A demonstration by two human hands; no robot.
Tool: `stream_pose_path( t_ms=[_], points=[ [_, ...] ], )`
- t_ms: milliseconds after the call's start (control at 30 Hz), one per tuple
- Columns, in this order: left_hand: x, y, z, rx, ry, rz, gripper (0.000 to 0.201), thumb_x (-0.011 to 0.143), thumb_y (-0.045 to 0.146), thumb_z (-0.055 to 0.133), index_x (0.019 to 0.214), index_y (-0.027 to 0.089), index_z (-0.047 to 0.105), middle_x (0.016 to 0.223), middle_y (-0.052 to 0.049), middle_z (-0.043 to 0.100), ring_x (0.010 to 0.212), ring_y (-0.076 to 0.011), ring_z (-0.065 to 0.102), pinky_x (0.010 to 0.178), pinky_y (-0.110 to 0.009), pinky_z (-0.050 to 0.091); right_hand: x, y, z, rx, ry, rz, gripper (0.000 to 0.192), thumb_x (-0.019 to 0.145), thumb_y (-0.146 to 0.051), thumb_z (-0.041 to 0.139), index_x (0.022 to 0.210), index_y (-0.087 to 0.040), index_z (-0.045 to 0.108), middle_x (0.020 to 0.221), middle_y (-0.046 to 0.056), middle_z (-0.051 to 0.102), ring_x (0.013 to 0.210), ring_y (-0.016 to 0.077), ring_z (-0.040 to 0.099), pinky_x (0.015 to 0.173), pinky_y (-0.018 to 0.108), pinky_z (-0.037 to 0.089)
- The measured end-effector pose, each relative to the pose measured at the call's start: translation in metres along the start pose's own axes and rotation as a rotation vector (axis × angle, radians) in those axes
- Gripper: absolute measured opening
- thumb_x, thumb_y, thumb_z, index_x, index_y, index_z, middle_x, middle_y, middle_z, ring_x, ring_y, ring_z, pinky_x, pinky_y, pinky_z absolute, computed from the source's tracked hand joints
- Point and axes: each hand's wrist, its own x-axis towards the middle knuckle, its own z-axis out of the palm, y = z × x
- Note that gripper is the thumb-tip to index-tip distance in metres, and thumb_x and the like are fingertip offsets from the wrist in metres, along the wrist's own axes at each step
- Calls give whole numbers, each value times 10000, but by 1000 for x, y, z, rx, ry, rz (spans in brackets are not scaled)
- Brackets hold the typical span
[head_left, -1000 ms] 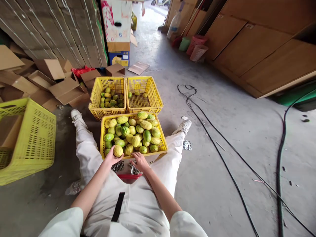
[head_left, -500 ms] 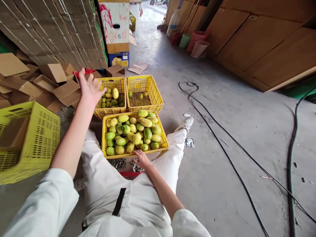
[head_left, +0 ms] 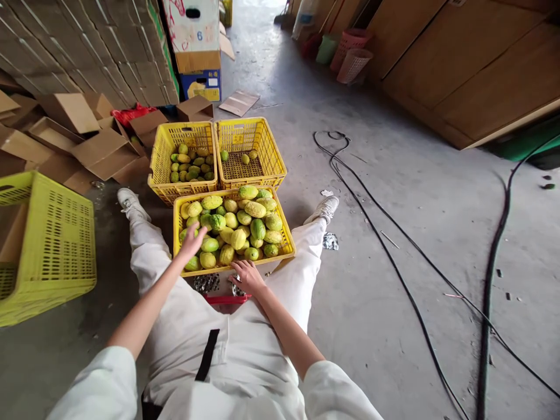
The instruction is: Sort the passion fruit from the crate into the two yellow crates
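Note:
A yellow plastic crate [head_left: 286, 252] full of yellow and green small melons [head_left: 238, 239] stands between my legs. Over its left part is my left hand [head_left: 191, 244], fingers apart and close to the melons, with nothing seen in its grasp. My right hand [head_left: 248, 277] rests on the near rim, fingers stretched out and holding nothing. Behind are two more yellow crates: the back left crate [head_left: 161, 153] has a layer of melons on its bottom, and the back right crate [head_left: 273, 153] contains only a few.
A lime-green crate [head_left: 65, 245] with cardboard inside stands at left. Loose cardboard boxes [head_left: 105, 153] lie behind it, below stacked flat cartons [head_left: 96, 52]. Black cables [head_left: 385, 239] run across the floor at right. Plastic baskets [head_left: 353, 65] stand farther back.
My left hand has come down and back from above the back left crate to the front crate's melons. A yellow melon seen beyond its fingers has dropped from that spot. My right hand stays at the rim.

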Motion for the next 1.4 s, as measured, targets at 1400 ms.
stream_pose_path(
  t_ms=[1400],
  points=[
    [-69,-83,43,35,-394,-176,473,531,18,800,920,234,641,1254,-145,645,1460,-416,334,1259,-474,110,-10,-19,-28,29,-117,261,418,899,-65,453,1265,-208,596,1297,131,685,1238,279,587,1148,474,321]
  ],
)
